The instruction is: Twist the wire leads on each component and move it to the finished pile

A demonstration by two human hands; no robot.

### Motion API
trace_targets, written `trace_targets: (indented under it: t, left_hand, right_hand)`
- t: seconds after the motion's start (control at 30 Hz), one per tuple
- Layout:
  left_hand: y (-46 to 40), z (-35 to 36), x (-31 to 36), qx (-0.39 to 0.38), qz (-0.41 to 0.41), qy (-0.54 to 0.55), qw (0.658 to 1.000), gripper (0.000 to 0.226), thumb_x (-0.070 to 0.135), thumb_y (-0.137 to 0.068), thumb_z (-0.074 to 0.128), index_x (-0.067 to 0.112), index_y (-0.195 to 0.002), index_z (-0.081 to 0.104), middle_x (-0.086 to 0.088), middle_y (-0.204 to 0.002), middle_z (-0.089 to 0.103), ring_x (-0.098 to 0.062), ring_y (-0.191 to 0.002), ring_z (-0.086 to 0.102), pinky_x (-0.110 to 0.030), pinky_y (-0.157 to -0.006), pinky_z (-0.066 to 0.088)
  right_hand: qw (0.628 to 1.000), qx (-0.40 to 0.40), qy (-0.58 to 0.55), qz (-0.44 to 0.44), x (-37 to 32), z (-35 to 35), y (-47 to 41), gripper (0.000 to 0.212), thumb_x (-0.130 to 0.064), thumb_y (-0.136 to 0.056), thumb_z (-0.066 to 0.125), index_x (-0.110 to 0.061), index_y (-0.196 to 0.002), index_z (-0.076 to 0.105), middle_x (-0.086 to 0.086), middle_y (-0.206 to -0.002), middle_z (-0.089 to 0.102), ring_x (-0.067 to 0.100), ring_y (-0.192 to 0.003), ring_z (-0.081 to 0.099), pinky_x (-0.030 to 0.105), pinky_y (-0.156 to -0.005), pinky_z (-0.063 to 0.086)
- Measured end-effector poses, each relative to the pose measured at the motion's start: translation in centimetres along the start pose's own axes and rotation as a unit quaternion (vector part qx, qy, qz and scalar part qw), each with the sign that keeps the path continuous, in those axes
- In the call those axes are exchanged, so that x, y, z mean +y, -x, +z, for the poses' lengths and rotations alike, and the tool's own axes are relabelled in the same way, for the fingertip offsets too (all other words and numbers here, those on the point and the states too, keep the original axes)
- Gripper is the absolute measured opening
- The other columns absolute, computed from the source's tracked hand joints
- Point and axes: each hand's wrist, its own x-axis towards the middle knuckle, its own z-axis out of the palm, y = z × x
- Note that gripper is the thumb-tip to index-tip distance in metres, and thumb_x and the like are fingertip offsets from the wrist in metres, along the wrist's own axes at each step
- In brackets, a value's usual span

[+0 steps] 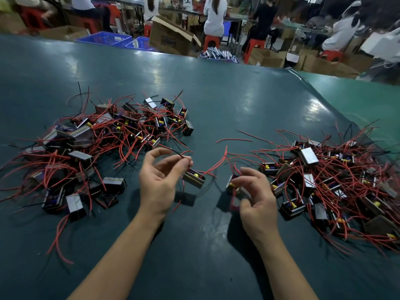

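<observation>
Both hands are working above the green mat, each with its own piece. Left hand is pinching the wire leads at their tips, so its component is hanging just right of the palm, long axis running left to right. Right hand is curling around a second component. Piles are lying to either side: left pile nearer the left hand, right pile nearer the right; which is finished I cannot tell.

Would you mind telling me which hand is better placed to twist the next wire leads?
Probably the left hand: its fingertips already pinch the leads of the component hanging beneath, while the right hand grips another component's body.
</observation>
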Motion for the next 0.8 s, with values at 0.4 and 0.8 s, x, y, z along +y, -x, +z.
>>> trace_targets:
  t: [0.4, 0.8]
  left_hand:
    - [1.3, 0.1, -0.8, -0.163, -0.085, -0.201, 0.962, 0.008, -0.004, -0.091, 0.06, 0.002, -0.095, 0.065, -0.011, -0.072, 0.073, -0.019, -0.055, 0.064, -0.025, -0.058, 0.055]
    - [1.7, 0.1, -1.1, -0.231, -0.084, -0.245, 0.938, 0.007, 0.012, -0.09, 0.066, 0.01, -0.084, 0.062, -0.009, -0.066, 0.072, -0.02, -0.049, 0.054, -0.024, -0.047, 0.045]
  right_hand:
    - [0.989, -0.043, 0.109, 0.091, -0.1, 1.0, -0.3, 0.021, -0.019, -0.084, 0.074, -0.019, -0.104, 0.068, -0.009, -0.08, 0.069, 0.01, -0.077, 0.065, 0.027, -0.078, 0.052]
    - [0.989, -0.03, -0.053, 0.137, -0.8, 0.1, 0.0, 0.014, -0.007, -0.088, 0.069, -0.02, -0.088, 0.071, 0.0, -0.078, 0.073, 0.017, -0.074, 0.071, 0.037, -0.071, 0.057]
